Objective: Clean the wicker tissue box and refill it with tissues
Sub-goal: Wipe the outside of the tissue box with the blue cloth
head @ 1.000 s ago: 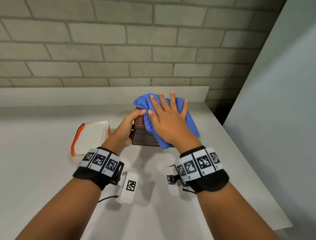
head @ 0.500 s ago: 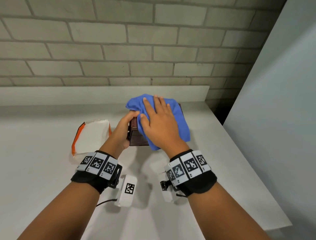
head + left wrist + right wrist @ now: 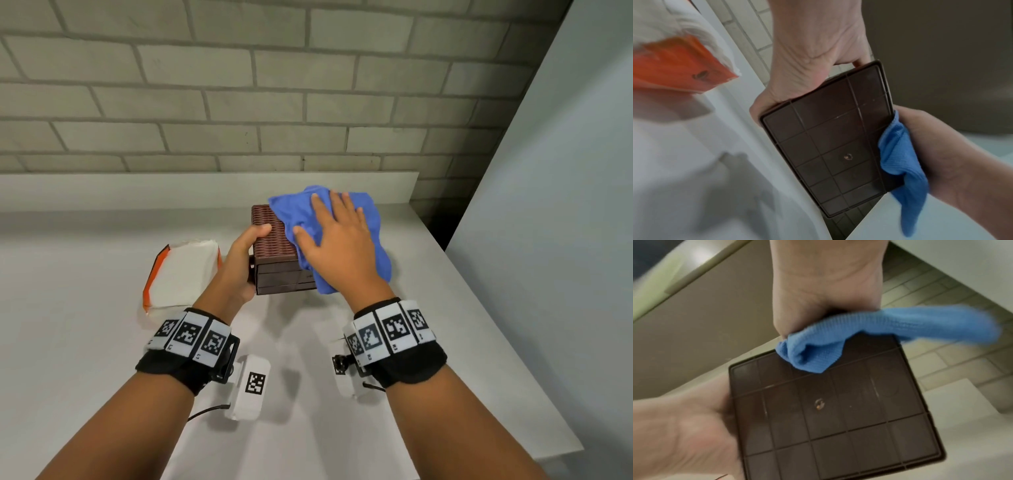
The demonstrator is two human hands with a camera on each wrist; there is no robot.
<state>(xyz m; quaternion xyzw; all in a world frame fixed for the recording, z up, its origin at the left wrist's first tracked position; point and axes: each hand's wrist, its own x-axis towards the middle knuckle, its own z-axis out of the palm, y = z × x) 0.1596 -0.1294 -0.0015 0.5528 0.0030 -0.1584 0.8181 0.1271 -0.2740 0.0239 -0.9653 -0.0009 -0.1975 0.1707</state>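
The brown wicker tissue box (image 3: 274, 246) is gripped at its left end by my left hand (image 3: 245, 253), thumb over the woven top. My right hand (image 3: 337, 240) lies flat with spread fingers on a blue cloth (image 3: 370, 219), pressing it onto the right part of the box's top. Both wrist views show the box's ribbed brown underside (image 3: 830, 142) (image 3: 834, 410) from below, with the cloth (image 3: 902, 170) (image 3: 879, 331) hanging over its edge. A white tissue pack (image 3: 181, 270) with an orange side lies on the table left of the box.
The white table (image 3: 85, 342) ends at a raised back ledge (image 3: 205, 188) under a brick wall. A grey panel (image 3: 548, 240) stands beyond the table's right edge, close to the box.
My right hand slid the blue cloth left and then back to the right across the box top, uncovering the woven left part. The left hand kept its grip.
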